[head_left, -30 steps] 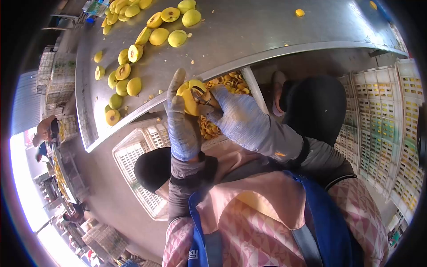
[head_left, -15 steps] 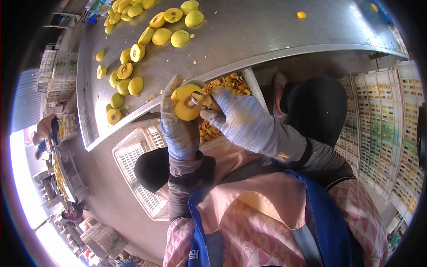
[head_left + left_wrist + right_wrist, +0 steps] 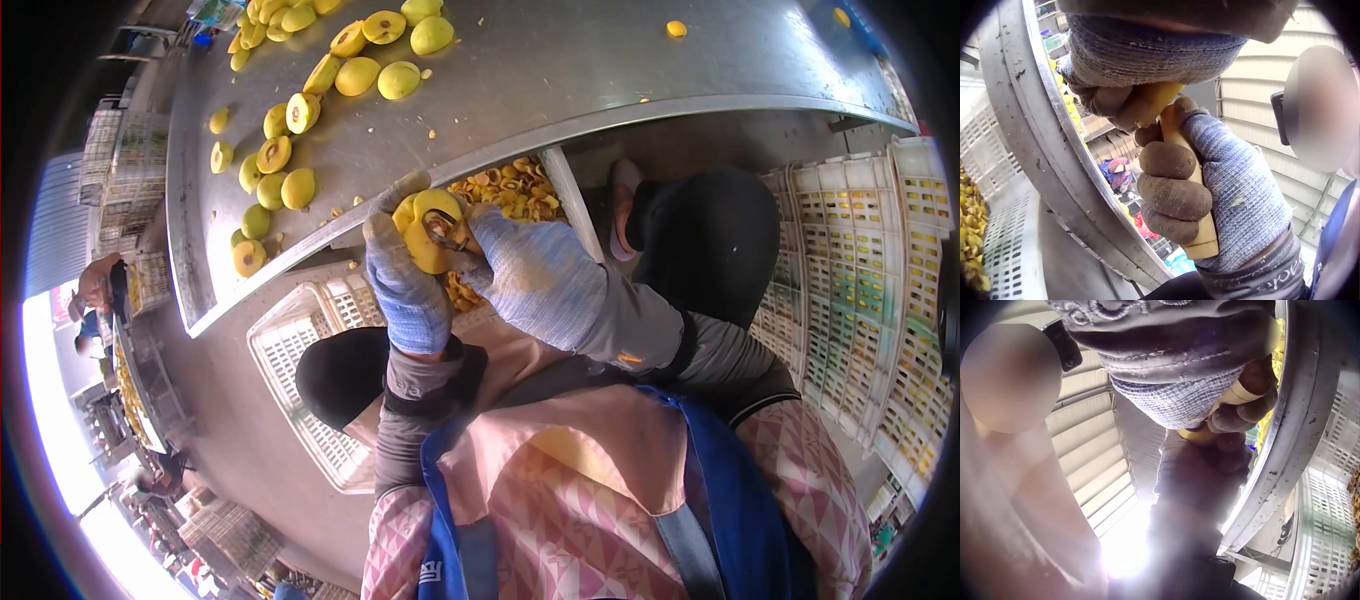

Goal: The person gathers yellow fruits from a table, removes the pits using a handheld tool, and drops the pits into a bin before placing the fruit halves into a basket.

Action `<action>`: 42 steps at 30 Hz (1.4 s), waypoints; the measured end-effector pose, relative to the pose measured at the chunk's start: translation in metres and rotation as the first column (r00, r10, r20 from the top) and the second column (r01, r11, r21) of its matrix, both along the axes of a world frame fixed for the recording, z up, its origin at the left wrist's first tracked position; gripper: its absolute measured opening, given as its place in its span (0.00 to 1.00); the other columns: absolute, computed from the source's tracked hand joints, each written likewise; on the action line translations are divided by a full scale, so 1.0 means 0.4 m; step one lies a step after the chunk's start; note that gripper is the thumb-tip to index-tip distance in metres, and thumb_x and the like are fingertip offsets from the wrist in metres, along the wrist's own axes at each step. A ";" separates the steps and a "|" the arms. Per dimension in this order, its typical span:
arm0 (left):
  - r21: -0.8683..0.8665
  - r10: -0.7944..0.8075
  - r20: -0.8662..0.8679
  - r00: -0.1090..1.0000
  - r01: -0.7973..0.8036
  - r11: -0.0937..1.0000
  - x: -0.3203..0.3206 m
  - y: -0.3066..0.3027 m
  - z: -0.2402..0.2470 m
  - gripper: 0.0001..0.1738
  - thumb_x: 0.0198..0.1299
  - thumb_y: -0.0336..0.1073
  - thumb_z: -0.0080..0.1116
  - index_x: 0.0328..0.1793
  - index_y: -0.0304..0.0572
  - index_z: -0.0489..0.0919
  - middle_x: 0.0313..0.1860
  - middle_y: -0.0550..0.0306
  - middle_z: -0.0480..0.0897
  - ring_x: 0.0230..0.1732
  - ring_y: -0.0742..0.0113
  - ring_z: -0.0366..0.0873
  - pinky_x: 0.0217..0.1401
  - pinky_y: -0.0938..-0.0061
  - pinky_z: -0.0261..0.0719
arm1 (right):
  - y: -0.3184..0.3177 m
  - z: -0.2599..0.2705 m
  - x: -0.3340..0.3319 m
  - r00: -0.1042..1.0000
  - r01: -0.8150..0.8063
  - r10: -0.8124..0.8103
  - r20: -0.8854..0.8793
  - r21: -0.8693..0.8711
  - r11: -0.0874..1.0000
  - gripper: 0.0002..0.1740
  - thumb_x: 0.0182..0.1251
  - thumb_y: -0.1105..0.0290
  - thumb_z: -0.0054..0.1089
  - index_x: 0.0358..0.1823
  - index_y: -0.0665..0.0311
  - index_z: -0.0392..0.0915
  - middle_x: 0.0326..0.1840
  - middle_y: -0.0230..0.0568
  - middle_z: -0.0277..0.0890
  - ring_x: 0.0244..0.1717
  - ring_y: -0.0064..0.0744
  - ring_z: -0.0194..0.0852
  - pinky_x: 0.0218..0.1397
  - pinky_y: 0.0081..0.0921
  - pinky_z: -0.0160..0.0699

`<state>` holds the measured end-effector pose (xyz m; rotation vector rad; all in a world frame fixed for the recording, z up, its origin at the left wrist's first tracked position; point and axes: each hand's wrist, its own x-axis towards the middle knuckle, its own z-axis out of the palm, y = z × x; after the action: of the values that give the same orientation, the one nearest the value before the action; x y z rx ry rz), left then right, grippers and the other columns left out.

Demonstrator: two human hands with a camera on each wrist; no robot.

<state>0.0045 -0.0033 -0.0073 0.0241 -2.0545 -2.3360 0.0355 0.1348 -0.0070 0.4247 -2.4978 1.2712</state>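
My gloved left hand (image 3: 405,290) cups a yellow peach half (image 3: 420,250) just over the table's front edge, its cut face turned toward the right hand. My gloved right hand (image 3: 545,275) grips a pitting knife by its light wooden handle (image 3: 1207,240), seen in the left wrist view with the fingers wrapped round it. The knife's curved metal blade (image 3: 440,228) sits at the hollow in the middle of the cut face. In the right wrist view, the left hand (image 3: 1204,462) is dim against bright backlight, and the fruit is mostly hidden.
Several peach halves (image 3: 299,188) lie on the left of the metal table (image 3: 540,80). Below its edge is a container of yellow-orange scraps (image 3: 520,190). One white crate (image 3: 290,340) stands at left; stacked crates (image 3: 840,290) stand at right. Other people work far left.
The left fingers, straighter a second ago, now curl round the peach half. Its cut face has turned, and the blade has moved from the face's right side to its central hollow.
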 end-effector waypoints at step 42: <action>-0.028 -0.115 0.007 0.993 0.115 0.993 -0.005 -0.012 -0.024 0.43 0.71 0.70 0.40 0.66 0.31 0.72 0.53 0.45 0.81 0.54 0.59 0.79 0.60 0.70 0.78 | -0.003 -0.032 0.008 0.981 -0.002 0.025 0.192 -0.117 0.993 0.20 0.73 0.54 0.57 0.48 0.67 0.74 0.20 0.51 0.77 0.23 0.53 0.80 0.24 0.41 0.78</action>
<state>0.0025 -0.0083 -0.0168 -0.0918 -2.1468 -2.3721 0.0388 0.1335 -0.0197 0.3035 -2.5624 1.5209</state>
